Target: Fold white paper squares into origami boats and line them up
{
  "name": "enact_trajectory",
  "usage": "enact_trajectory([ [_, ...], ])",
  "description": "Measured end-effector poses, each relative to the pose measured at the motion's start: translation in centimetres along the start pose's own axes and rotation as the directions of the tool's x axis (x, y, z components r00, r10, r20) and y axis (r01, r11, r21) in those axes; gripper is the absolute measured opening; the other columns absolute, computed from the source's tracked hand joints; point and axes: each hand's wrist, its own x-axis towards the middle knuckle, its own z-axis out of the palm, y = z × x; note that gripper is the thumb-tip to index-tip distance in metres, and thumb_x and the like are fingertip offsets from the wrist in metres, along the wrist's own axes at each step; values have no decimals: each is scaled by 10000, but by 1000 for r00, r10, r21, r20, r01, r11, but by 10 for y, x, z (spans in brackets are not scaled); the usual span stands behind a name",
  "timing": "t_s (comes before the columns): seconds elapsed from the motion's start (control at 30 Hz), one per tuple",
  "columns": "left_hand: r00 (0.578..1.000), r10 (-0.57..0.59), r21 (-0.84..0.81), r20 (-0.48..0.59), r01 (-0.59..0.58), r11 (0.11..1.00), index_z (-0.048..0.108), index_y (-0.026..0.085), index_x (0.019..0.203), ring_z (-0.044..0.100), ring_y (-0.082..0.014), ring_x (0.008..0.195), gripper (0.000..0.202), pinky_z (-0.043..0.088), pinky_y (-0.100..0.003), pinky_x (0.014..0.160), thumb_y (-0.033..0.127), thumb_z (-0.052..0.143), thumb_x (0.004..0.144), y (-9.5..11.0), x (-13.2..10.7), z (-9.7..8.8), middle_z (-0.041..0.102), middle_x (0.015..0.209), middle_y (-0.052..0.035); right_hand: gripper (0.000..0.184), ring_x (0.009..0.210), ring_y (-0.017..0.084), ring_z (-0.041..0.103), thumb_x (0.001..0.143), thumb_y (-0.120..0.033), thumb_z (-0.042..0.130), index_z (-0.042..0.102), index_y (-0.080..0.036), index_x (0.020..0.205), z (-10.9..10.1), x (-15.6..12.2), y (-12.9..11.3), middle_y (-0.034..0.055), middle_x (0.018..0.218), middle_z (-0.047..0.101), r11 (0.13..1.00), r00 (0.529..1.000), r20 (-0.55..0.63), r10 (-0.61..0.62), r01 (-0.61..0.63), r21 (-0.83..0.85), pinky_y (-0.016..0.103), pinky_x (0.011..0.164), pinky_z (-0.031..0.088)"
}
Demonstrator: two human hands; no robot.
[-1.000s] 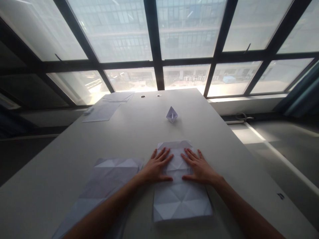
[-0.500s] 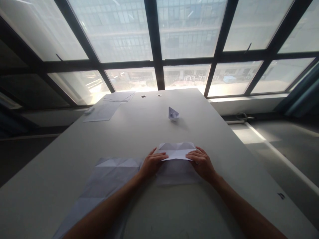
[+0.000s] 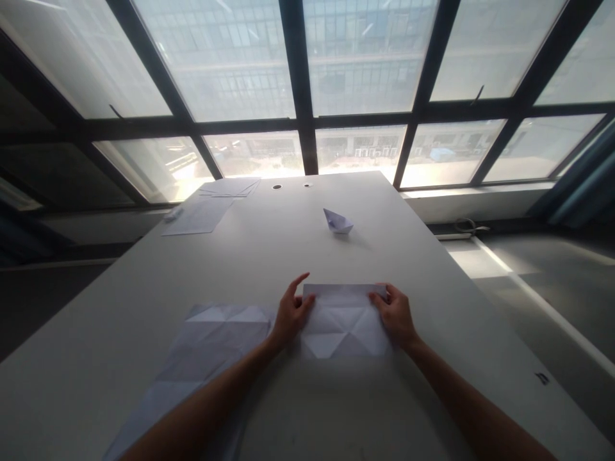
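A creased white sheet of paper [image 3: 343,323] lies folded in half on the grey table [image 3: 269,250] in front of me. My left hand [image 3: 291,314] pinches its far left corner, with the index finger raised. My right hand [image 3: 396,314] grips the far right corner with fingers curled. The two hands hold the far edge of the folded sheet down against the table.
A second creased sheet [image 3: 202,358] lies flat to my left. A small folded paper boat [image 3: 339,222] sits further out on the table. More flat sheets [image 3: 202,214] lie at the far left corner, near two round holes [image 3: 277,187]. Large windows rise behind the table.
The sheet lay open under my flat hands. I lifted its near edge, brought it over to the far edge, and now it lies folded in half. The paper boat has turned.
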Motion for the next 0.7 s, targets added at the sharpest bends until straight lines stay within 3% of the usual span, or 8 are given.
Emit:
enact_trajectory([
  [0.1, 999, 1, 175, 37, -8, 984, 414, 190, 1416, 497, -89, 465, 605, 398, -173, 449, 388, 606, 877, -8, 7, -1, 559, 638, 54, 384, 690, 201, 620, 813, -399, 626, 660, -129, 1084, -1, 4, 5, 65, 798, 688, 974, 1000, 9, -27, 28, -225, 299, 642, 497],
  [0.2, 973, 231, 473, -25, -192, 860, 487, 230, 1365, 640, -199, 905, 532, 544, -347, 777, 288, 616, 852, -14, 7, -1, 611, 1086, -81, 465, 893, 254, 655, 827, -378, 582, 621, -142, 1226, 1, 3, 8, 122, 1027, 708, 909, 996, 13, -91, 89, -407, 369, 816, 512],
  [0.27, 915, 402, 648, 23, -320, 691, 452, 255, 1410, 508, -268, 1233, 558, 446, -452, 1010, 246, 593, 870, -13, 3, 1, 482, 1359, -125, 542, 1032, 278, 641, 849, -368, 548, 542, -140, 1342, 4, 3, 10, 151, 1181, 671, 877, 993, 37, -116, 120, -466, 393, 899, 495],
  [0.3, 893, 439, 696, 101, -378, 610, 422, 262, 1436, 427, -271, 1322, 554, 379, -471, 1080, 240, 559, 900, -12, 1, 1, 431, 1431, -123, 584, 1075, 284, 629, 861, -363, 535, 486, -134, 1396, 6, 2, 10, 162, 1229, 649, 861, 991, 50, -124, 133, -491, 397, 915, 491],
  [0.37, 850, 400, 710, 342, -513, 484, 382, 270, 1466, 353, -246, 1391, 517, 291, -462, 1149, 276, 486, 959, -9, -3, 3, 419, 1480, -94, 651, 1128, 290, 607, 883, -350, 511, 368, -120, 1476, 9, 1, 8, 176, 1281, 616, 825, 986, 72, -152, 167, -540, 399, 925, 491],
  [0.47, 754, 211, 667, 622, -652, 361, 315, 275, 1508, 259, -263, 1450, 572, 197, -488, 1182, 458, 442, 981, -6, -7, 6, 362, 1545, -65, 653, 1214, 305, 539, 913, -324, 486, 304, -119, 1506, 13, -3, 1, 191, 1333, 565, 718, 962, 76, -262, 247, -651, 444, 986, 452],
  [0.57, 731, 104, 683, 674, -671, 287, 218, 275, 1544, 151, -285, 1482, 667, 139, -509, 1184, 579, 373, 971, -7, -8, 7, 213, 1605, -62, 548, 1379, 336, 345, 938, -283, 460, 401, -143, 1464, 22, -14, -8, 194, 1470, 424, 548, 918, 133, -374, 334, -767, 537, 1107, 291],
  [0.7, 747, 109, 704, 656, -658, 269, 103, 241, 1565, 116, -257, 1490, 722, 118, -474, 1195, 574, 352, 976, -6, -10, 8, 202, 1606, -61, 535, 1459, 250, 212, 977, -276, 356, 351, -158, 1499, 41, -33, -10, 113, 1567, 310, 461, 823, 499, -271, 566, -684, 468, 1176, 193],
])
